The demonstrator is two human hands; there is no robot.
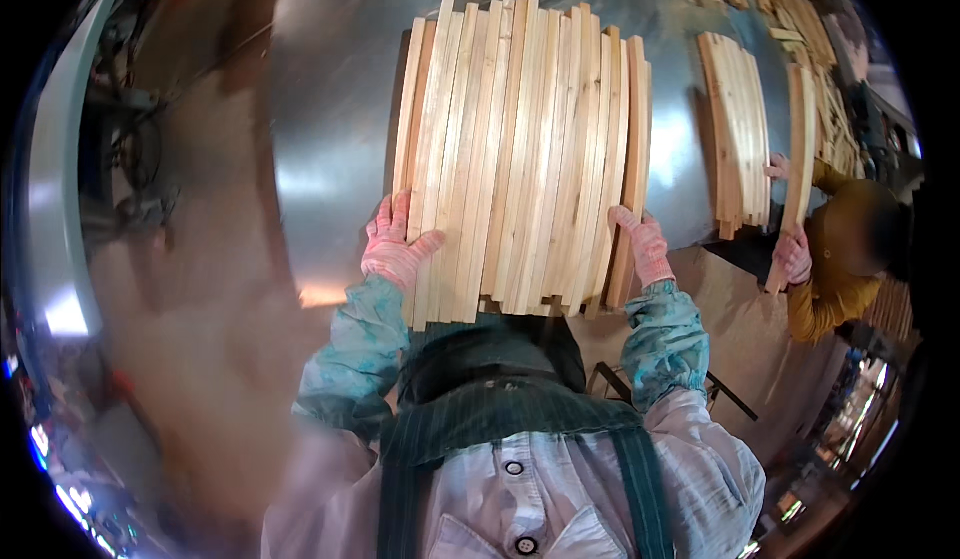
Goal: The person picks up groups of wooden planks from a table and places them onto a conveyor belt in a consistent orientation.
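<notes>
A broad row of pale wooden strips (520,159) lies side by side on the shiny metal table (325,149), its near ends uneven and reaching past the table's front edge. My left hand (397,249), in a pinkish work glove, grips the row's left side, fingers at the outer strip and thumb over the top. On the opposite side, my gloved right hand (646,243) clasps the outer strips near their front ends, thumb on top. The undersides of the strips and some fingertips are hidden.
At the right, a co-worker in a mustard sleeve (835,304) holds a wooden strip (798,159) beside a smaller row of strips (737,129). More loose strips (835,129) are piled at the far right. A pale machine edge (60,179) stands at the left.
</notes>
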